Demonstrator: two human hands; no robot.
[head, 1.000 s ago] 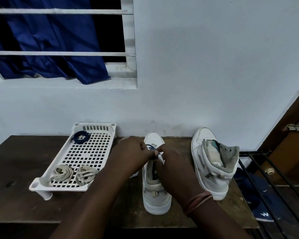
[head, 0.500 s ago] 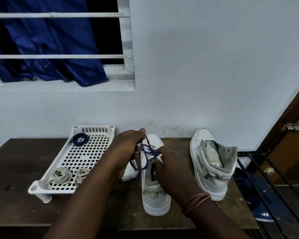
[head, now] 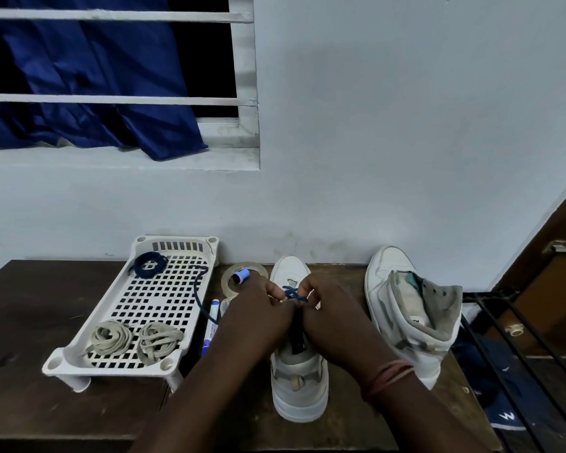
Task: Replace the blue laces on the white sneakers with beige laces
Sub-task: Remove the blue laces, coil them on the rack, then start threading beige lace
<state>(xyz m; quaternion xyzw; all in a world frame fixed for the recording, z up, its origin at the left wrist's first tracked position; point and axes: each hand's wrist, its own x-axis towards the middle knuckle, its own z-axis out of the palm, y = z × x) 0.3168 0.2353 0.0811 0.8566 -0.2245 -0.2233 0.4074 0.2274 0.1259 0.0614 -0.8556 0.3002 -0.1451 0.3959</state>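
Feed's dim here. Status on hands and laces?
Left hand and right hand both pinching blue lace on middle sneaker. Beige laces waiting in tray. Nothing blocking.

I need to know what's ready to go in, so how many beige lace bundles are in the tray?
2, both at the tray's near end: one bundle on the left, the other just right of it.

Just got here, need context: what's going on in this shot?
A person is unlacing the middle sneaker on the table. Left hand and right hand both pinch its blue lace. The other sneaker has no lace. Two beige laces wait in the white tray beside a coiled blue lace.
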